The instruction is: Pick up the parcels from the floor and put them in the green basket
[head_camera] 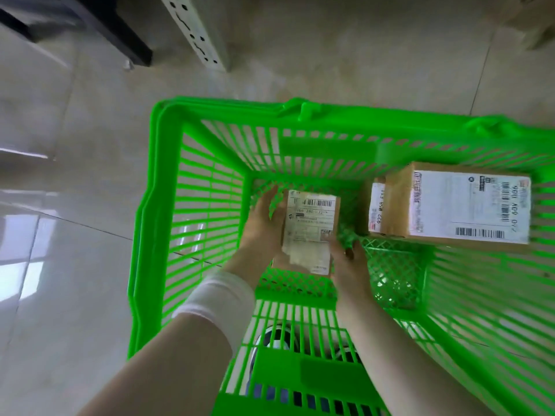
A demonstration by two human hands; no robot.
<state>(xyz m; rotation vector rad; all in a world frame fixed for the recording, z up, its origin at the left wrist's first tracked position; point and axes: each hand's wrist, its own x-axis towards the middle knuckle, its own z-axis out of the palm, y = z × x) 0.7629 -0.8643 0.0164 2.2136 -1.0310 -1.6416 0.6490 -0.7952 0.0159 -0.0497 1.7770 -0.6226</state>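
Observation:
A green basket [159,181] with slatted walls fills the middle and right of the view. Both my arms reach down into it. A small brown parcel [309,229] with a white shipping label lies low over the basket's mesh floor, held between my left hand [264,223] on its left side and my right hand [348,262] at its lower right corner. A larger brown parcel [468,205] with a big white label rests inside at the right, on top of another labelled parcel [377,208] that shows only at its left end.
The basket stands on glossy pale floor tiles [60,265]. A white perforated metal post [195,28] and a dark furniture base [99,28] stand beyond the basket at the top left. A shoe [279,340] shows through the near slats.

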